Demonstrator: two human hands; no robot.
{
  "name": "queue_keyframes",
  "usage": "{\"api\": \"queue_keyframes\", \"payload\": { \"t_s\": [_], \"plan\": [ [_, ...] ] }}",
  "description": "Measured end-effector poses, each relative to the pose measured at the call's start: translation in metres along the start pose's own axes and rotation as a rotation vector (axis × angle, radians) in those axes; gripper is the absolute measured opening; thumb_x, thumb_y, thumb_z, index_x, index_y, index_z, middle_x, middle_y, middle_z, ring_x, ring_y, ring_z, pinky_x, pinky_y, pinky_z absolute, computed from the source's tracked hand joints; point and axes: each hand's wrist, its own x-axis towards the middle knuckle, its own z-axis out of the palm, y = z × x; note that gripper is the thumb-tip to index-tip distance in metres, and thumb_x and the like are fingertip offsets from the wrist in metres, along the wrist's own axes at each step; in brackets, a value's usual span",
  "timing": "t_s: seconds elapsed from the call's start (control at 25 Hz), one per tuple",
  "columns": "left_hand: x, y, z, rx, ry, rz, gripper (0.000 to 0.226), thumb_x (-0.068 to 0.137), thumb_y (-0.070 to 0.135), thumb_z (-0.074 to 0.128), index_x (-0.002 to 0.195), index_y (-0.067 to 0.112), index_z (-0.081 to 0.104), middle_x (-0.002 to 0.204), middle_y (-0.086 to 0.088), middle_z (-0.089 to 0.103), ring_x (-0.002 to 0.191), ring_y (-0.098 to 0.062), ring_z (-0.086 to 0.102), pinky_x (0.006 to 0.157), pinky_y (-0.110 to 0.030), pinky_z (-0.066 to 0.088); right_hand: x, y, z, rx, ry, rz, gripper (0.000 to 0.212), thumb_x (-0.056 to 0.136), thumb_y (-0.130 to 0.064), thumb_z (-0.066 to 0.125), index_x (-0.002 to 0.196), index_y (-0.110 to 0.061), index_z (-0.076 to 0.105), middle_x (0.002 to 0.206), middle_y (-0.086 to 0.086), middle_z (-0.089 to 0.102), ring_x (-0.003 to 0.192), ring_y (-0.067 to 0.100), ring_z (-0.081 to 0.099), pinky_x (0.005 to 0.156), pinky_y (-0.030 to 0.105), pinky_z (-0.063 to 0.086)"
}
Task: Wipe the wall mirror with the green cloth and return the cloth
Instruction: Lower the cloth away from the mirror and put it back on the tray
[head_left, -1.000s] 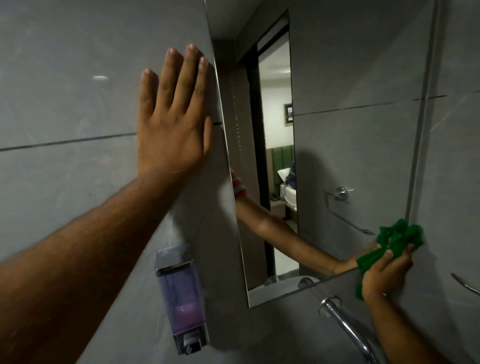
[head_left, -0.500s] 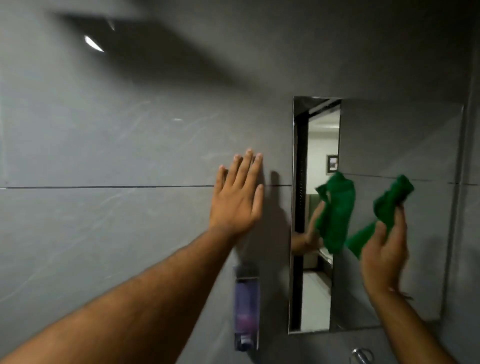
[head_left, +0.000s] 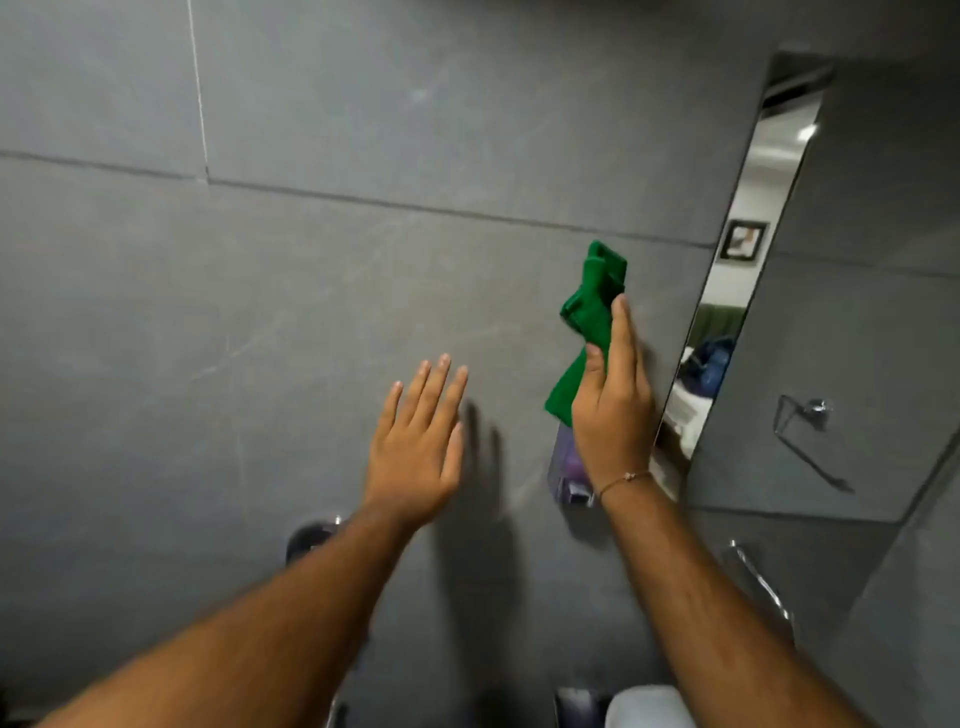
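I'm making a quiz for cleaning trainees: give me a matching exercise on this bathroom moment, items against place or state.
1. green cloth
2. left hand
3. wall mirror
4. soap dispenser

A. open, fingers spread, empty
B. at the right of the view
C. bunched in the right hand
D. mostly hidden behind the right wrist

Pairs: 1-C, 2-A, 3-B, 4-D

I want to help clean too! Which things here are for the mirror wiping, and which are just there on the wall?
For the job:
green cloth, held in the right hand
wall mirror
left hand, open, holding nothing

Just there:
soap dispenser, mostly hidden behind the right hand
towel ring, seen in the mirror
grey wall tiles
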Motion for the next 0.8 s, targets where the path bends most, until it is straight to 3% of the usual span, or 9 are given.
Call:
{"api": "queue_keyframes", "payload": {
  "t_s": [0.12, 0.28, 0.48, 0.56, 0.64, 0.72, 0.8],
  "plan": [
    [-0.171, -0.028, 0.064, -0.064, -0.241, -0.060, 0.072, 0.108, 0.029, 0.046, 0.176, 0.020, 0.027, 0.185, -0.002, 0.021, 0.171, -0.023, 0.023, 0.136, -0.051, 0.022, -0.146, 0.002, 0.010, 0.038, -0.234, 0.129, 0.051, 0.111, -0.017, 0.050, 0.157, 0.003, 0.048, 0.165, 0.015, 0.050, 0.152, 0.028, 0.051, 0.124, 0.034, 0.044],
    [-0.389, -0.048, 0.105, -0.059, -0.616, -0.196, 0.071, 0.104, 0.030, 0.045, 0.173, 0.015, 0.035, 0.181, -0.003, 0.026, 0.166, -0.027, 0.036, 0.133, -0.047, 0.023, -0.359, 0.021, 0.021, 0.020, -0.626, 0.550, 0.055, 0.108, -0.019, 0.048, 0.160, -0.002, 0.045, 0.168, 0.008, 0.045, 0.154, 0.028, 0.049, 0.126, 0.039, 0.039],
    [-0.575, -0.071, 0.136, -0.028, -0.924, -0.370, 0.068, 0.111, 0.037, 0.032, 0.175, 0.015, 0.026, 0.183, -0.003, 0.016, 0.170, -0.023, 0.020, 0.138, -0.037, -0.003, -0.589, 0.051, 0.037, -0.124, -1.034, 0.960, 0.058, 0.113, -0.028, 0.051, 0.168, -0.023, 0.033, 0.169, 0.004, 0.046, 0.149, 0.030, 0.052, 0.124, 0.041, 0.039],
    [-0.620, -0.078, 0.146, -0.016, -0.987, -0.397, 0.069, 0.111, 0.037, 0.033, 0.175, 0.014, 0.027, 0.183, -0.004, 0.019, 0.170, -0.025, 0.021, 0.138, -0.037, -0.004, -0.657, 0.056, 0.053, -0.175, -1.216, 0.963, 0.062, 0.115, -0.031, 0.048, 0.170, -0.017, 0.027, 0.177, 0.004, 0.030, 0.160, 0.028, 0.038, 0.130, 0.036, 0.028],
    [-0.650, -0.082, 0.157, -0.025, -1.052, -0.429, 0.069, 0.110, 0.037, 0.035, 0.174, 0.013, 0.031, 0.183, -0.005, 0.024, 0.170, -0.025, 0.024, 0.138, -0.041, 0.005, -0.719, 0.059, 0.063, -0.309, -1.477, 0.827, 0.069, 0.114, -0.036, 0.047, 0.172, -0.012, 0.018, 0.181, 0.009, 0.011, 0.167, 0.027, 0.017, 0.136, 0.037, 0.017],
    [-0.663, -0.087, 0.158, -0.008, -1.088, -0.469, 0.070, 0.111, 0.039, 0.035, 0.175, 0.014, 0.029, 0.183, -0.005, 0.022, 0.171, -0.023, 0.019, 0.139, -0.043, 0.009, -0.754, 0.055, 0.063, -0.449, -1.682, 0.693, 0.073, 0.113, -0.042, 0.046, 0.172, -0.011, 0.017, 0.182, 0.011, 0.003, 0.168, 0.029, 0.009, 0.136, 0.042, 0.017],
    [-0.653, -0.090, 0.160, -0.003, -1.146, -0.525, 0.072, 0.113, 0.044, 0.029, 0.178, 0.017, 0.018, 0.185, -0.002, 0.011, 0.172, -0.020, 0.007, 0.139, -0.042, 0.001, -0.755, 0.046, 0.055, -0.502, -1.717, 0.642, 0.072, 0.113, -0.044, 0.043, 0.172, -0.012, 0.016, 0.182, 0.011, 0.001, 0.169, 0.029, 0.006, 0.136, 0.044, 0.017]
  ]
}}
